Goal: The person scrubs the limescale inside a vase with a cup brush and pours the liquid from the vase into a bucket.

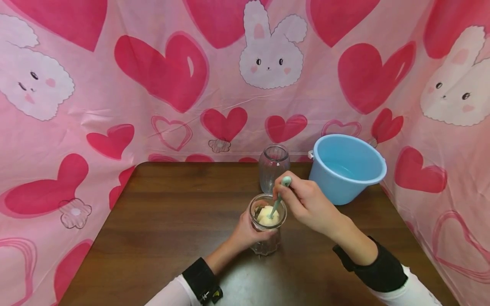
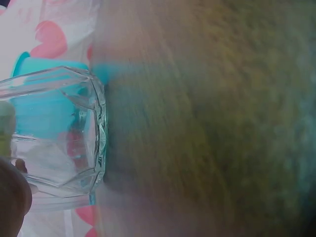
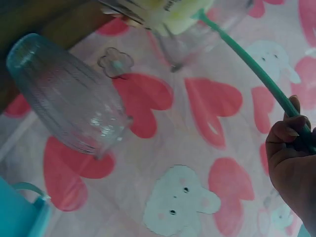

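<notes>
A clear glass jar (image 1: 266, 247) is gripped around its side by my left hand (image 1: 246, 233), mouth up, above the table. In the left wrist view the jar's faceted base (image 2: 98, 128) shows at the left, beside a finger (image 2: 12, 197). My right hand (image 1: 311, 204) pinches the green handle (image 1: 277, 203) of a sponge brush from above. Its pale yellow sponge head (image 1: 266, 216) is down inside the jar's mouth. The right wrist view shows the handle (image 3: 252, 64) running to the sponge (image 3: 185, 17), with curled fingers (image 3: 286, 131) around its other end.
Another clear ribbed glass jar (image 1: 268, 172) stands upright behind the held jar. To its right is a light blue bucket (image 1: 333, 187) near the table's back right corner. Pink cloth (image 1: 226, 51) with hearts and rabbits hangs around the brown table (image 1: 172, 212).
</notes>
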The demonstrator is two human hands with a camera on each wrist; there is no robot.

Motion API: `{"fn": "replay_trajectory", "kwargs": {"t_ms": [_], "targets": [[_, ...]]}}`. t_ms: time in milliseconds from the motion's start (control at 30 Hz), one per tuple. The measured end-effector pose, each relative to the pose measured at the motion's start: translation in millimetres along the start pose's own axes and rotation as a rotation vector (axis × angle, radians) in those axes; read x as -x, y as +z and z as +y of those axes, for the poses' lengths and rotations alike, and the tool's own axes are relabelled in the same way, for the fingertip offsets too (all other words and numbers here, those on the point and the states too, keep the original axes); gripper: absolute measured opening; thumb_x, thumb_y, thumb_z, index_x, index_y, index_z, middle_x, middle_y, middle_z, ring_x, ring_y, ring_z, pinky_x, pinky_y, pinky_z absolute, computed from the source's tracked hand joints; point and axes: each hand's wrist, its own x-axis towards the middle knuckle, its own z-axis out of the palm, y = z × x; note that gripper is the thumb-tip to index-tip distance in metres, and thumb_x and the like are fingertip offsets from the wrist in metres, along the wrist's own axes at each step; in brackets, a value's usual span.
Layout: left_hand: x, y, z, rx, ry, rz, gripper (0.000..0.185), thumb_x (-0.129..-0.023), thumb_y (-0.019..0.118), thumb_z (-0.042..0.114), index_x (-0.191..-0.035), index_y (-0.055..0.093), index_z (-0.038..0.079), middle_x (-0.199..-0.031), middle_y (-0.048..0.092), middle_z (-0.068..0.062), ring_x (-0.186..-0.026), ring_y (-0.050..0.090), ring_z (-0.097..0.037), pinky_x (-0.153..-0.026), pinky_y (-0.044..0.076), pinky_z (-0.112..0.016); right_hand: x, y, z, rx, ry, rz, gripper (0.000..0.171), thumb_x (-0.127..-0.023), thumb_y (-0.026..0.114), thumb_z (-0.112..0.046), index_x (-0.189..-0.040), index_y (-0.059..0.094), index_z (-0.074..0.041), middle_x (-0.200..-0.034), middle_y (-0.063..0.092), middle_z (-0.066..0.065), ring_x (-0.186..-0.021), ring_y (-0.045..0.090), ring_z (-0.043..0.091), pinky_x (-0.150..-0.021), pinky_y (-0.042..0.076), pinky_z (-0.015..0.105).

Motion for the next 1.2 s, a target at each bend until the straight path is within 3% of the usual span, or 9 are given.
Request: {"fn": "replay_trajectory", "kwargs": {"t_ms": [67,267,433,600,800,933,1033,1200], "targets": [[0.2,-0.4,0.5,-0.007,-0.004,0.003,0.079,-0.072,0.091,0.014,-0.139,0.050,0.006,-0.129,0.063,-0.014,-0.112,0.061,-0.016,-0.098,0.051,-0.028,-3.3,-2.5,-4.6,-0.007,0.014,0.014,0.002,-0.105,0.060,-0.013,-0.105,0.061,-0.011,-0.086,0.065,-0.006,-0.071,0.056,0.007,-0.065,0.050,0.022],[0.9,-1.2,3.0,-0.017,-0.034,0.002,0.086,-0.070,0.093,0.014,-0.142,0.048,0.001,-0.133,0.063,-0.018,-0.114,0.062,-0.018,-0.101,0.050,-0.031,-11.2,-7.8,-16.4,-0.052,-0.039,0.106,0.019,-0.109,0.054,-0.023,-0.100,0.061,-0.007,-0.087,0.068,-0.001,-0.075,0.060,0.011,-0.068,0.051,0.022],[0.2,-1.7,1.9,0.003,-0.003,-0.003,0.083,-0.070,0.092,0.011,-0.141,0.049,0.003,-0.131,0.064,-0.015,-0.113,0.061,-0.016,-0.100,0.051,-0.030,-4.7,3.7,-14.2,-0.045,0.025,0.091,0.009,-0.107,0.056,-0.011,-0.100,0.061,-0.011,-0.085,0.067,-0.004,-0.069,0.052,0.006,-0.061,0.046,0.021],[-0.4,-1.6,-0.2,0.020,0.027,-0.005,0.080,-0.071,0.091,0.010,-0.140,0.050,0.006,-0.129,0.065,-0.013,-0.114,0.060,-0.015,-0.100,0.050,-0.029,-0.1,12.7,-9.7,-0.045,0.100,0.041,0.015,-0.102,0.057,0.001,-0.101,0.060,-0.014,-0.087,0.066,-0.005,-0.070,0.052,0.007,-0.062,0.047,0.024],[2.3,-0.5,0.9,-0.005,-0.011,-0.002,0.085,-0.070,0.092,0.014,-0.143,0.049,0.005,-0.132,0.065,-0.012,-0.115,0.061,-0.016,-0.102,0.050,-0.031,-5.4,2.4,-14.3,-0.058,0.025,0.142,0.007,-0.105,0.057,-0.006,-0.100,0.062,-0.009,-0.086,0.067,-0.002,-0.066,0.052,0.007,-0.056,0.046,0.023],[2.5,0.1,0.1,-0.007,-0.003,0.006,0.086,-0.070,0.092,0.015,-0.144,0.049,0.005,-0.131,0.065,-0.012,-0.115,0.062,-0.017,-0.101,0.050,-0.032,-7.3,0.0,-13.1,-0.082,-0.011,0.192,0.011,-0.106,0.057,-0.012,-0.100,0.062,-0.005,-0.088,0.070,0.002,-0.066,0.054,0.008,-0.056,0.047,0.023],[1.2,-0.2,-1.1,-0.009,0.013,0.008,0.084,-0.070,0.091,0.016,-0.143,0.050,0.007,-0.130,0.066,-0.011,-0.114,0.062,-0.017,-0.101,0.050,-0.032,-3.5,7.9,-5.8,-0.080,0.029,0.177,0.009,-0.106,0.056,-0.009,-0.100,0.062,-0.007,-0.088,0.070,0.000,-0.066,0.055,0.008,-0.057,0.048,0.023],[0.5,-1.7,-1.2,-0.002,-0.009,-0.001,0.083,-0.071,0.092,0.016,-0.143,0.050,0.010,-0.131,0.065,-0.009,-0.114,0.062,-0.018,-0.100,0.051,-0.031,8.1,26.6,10.3,-0.089,0.174,0.107,0.014,-0.105,0.055,-0.004,-0.098,0.062,-0.013,-0.085,0.068,-0.004,-0.066,0.057,0.012,-0.058,0.049,0.025]]}}
